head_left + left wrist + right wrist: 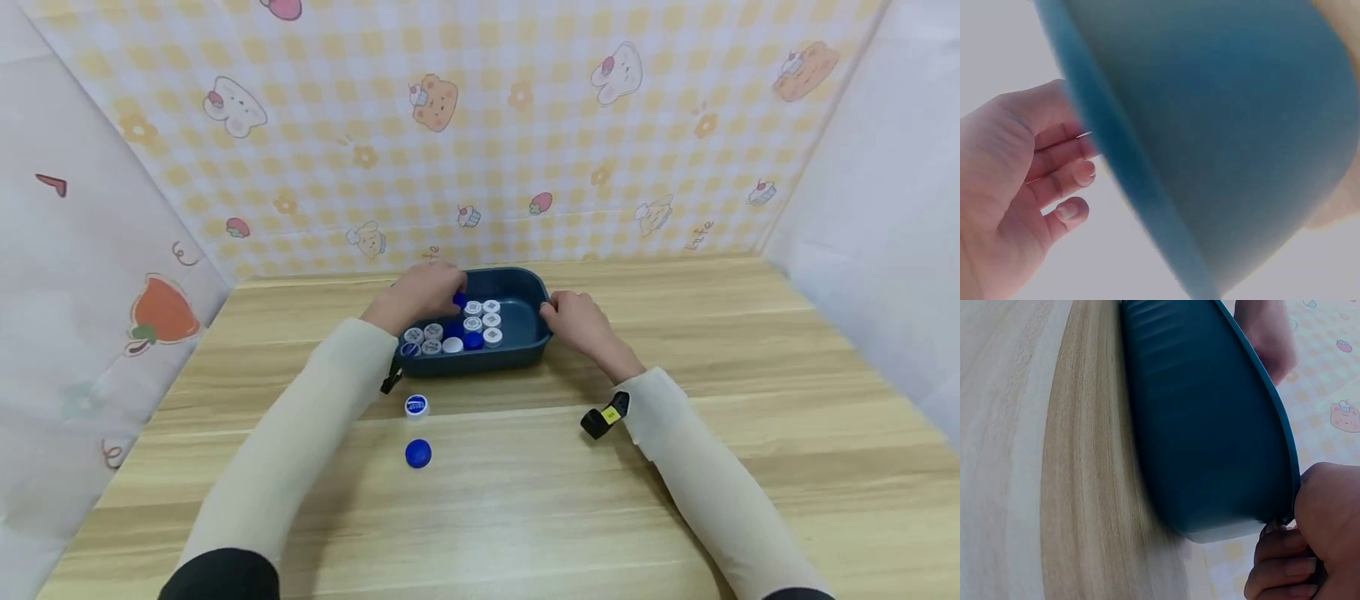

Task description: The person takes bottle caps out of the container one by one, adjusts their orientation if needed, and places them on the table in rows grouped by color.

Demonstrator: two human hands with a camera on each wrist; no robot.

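Note:
A dark blue plastic tray [468, 361] with raised sides stands near the back of the table, and several white bottle caps [491, 320] and blue ones sit in rows in its left and middle part. My left hand [423, 296] reaches over the left end and pinches a blue bottle cap [460, 300] inside. In the left wrist view, the tray wall hides the thumb and index fingertips. At the other end, my right hand [581, 321] grips the tray's rim; the right wrist view has its thumb and fingers [1282, 569] closed at the edge.
In front of the tray, a white cap with blue print [416, 407] and a plain blue cap [417, 453] lie on the wooden table [510, 500]. A checked cloth [517, 150] hangs right behind the table. A black wrist device [600, 421] dangles by my right sleeve.

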